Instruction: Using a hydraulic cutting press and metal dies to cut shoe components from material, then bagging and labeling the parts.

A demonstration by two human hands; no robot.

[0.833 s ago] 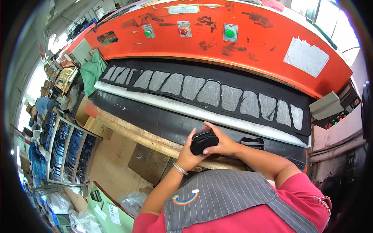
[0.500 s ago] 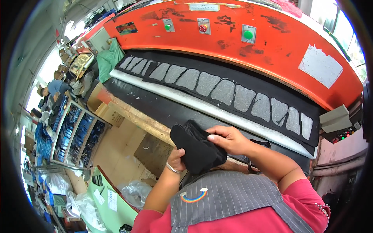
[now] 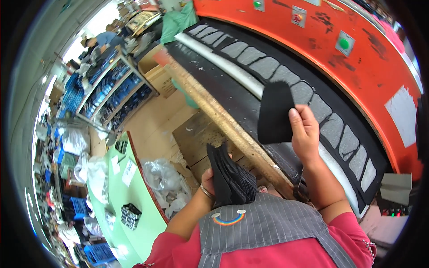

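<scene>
A thick stack of black cut fabric pieces [image 3: 230,178] rests against my apron, and my left hand [image 3: 208,181] is closed round its left side. My right hand [image 3: 305,129] is raised over the bench and pinches one black fabric piece [image 3: 275,114] by its right edge. That piece hangs apart from the stack and hides part of the strip behind it. Beyond it, a long black sheet [image 3: 308,80] with a row of grey cut-out shapes [image 3: 319,107] lies along the bench.
An orange-red machine [image 3: 357,67] with push buttons runs behind the black bench [image 3: 210,76], whose wooden front edge [image 3: 210,109] is worn. At left stand a light-green table [image 3: 111,187], a clear plastic bag [image 3: 163,176] and a rack of blue pieces [image 3: 114,94]. A person [image 3: 105,40] bends over farther back.
My right hand has taken one black piece off the stack and moved it up and right over the bench. The view has turned toward the left, showing more of the green table.
</scene>
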